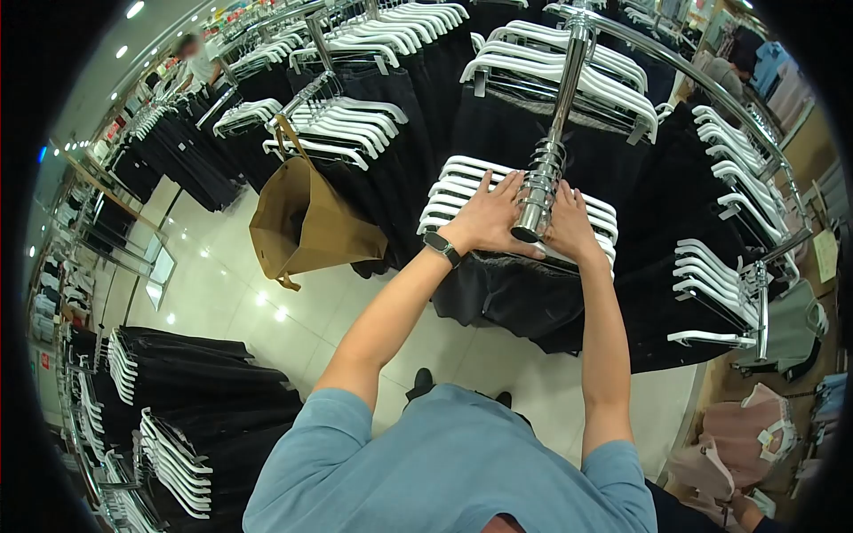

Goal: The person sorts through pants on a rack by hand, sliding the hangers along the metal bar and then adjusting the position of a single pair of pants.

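White hangers (453, 191) with dark garments (506, 289) hang in a row on a chrome rack arm (562, 115). My left hand (487, 216), a dark watch at its wrist, lies over the hangers just left of the arm's end, fingers spread. On the other side of the arm, my right hand (569, 222) rests on the same hangers with its fingers stretched forward. Both palms face down, and neither hand is closed round a hanger. The chrome arm's end hides a little of the space between the hands.
A brown paper bag (333, 233) hangs open at the rack's left. More white hangers (711, 271) with dark clothes are at the right, and dark garments (213, 382) at the lower left. A person (197, 64) stands far back left. Light clothes (742, 435) hang at the lower right.
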### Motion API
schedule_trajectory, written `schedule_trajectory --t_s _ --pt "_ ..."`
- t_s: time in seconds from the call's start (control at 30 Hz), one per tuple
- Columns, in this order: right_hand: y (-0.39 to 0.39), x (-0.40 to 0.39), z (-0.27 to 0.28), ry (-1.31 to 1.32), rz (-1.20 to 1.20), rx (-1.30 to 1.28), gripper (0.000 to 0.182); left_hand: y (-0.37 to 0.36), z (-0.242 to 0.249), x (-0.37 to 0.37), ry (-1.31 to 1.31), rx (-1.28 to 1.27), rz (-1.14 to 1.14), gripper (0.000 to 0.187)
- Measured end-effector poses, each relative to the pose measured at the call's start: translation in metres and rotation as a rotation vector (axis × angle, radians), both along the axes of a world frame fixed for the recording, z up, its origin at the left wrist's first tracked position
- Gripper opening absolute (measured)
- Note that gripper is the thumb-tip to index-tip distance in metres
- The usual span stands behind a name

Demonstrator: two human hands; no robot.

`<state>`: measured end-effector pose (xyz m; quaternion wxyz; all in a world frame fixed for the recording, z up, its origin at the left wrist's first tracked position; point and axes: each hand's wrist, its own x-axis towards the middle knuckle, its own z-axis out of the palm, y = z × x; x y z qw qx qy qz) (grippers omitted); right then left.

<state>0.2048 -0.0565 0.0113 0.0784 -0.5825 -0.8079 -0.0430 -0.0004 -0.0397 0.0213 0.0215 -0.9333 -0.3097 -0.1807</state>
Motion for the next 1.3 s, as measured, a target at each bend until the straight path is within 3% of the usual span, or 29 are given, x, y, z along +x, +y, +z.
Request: schedule_trajectory --t_s 0.43,0.53,0.77,0.9,1.17,1.2,1.3 --pt "-0.028 -0.003 -0.002 0.002 -0.039 0.016 0.081 -0.01 -0.008 -0.003 -0.106 -0.071 -0.021 0.111" --pt "-0.041 0.001 0.011 0.015 -0.062 -0.023 0.071 -0.008 -0.006 -0.008 -0.05 -0.079 -0.005 0.107" --pt "-0.054 0.021 0.012 0.077 -0.156 0.029 0.081 0.001 0.002 -0.032 0.133 -0.032 0.127 0.091" --pt "-0.054 0.028 0.007 0.051 -0.253 0.07 0.073 0.012 -0.002 -0.038 0.144 0.016 0.152 0.077" --pt "-0.046 0.026 0.001 0.159 -0.336 0.12 0.071 0.032 0.005 -0.033 0.002 -0.11 0.481 0.076" --pt "-0.045 0.026 0.0 0.17 -0.338 0.123 0.07 0.034 0.002 -0.034 -0.014 -0.002 0.487 0.077" --pt "-0.042 0.027 -0.003 0.19 -0.344 0.149 0.068 0.04 -0.004 -0.031 -0.126 -0.114 0.546 0.076"
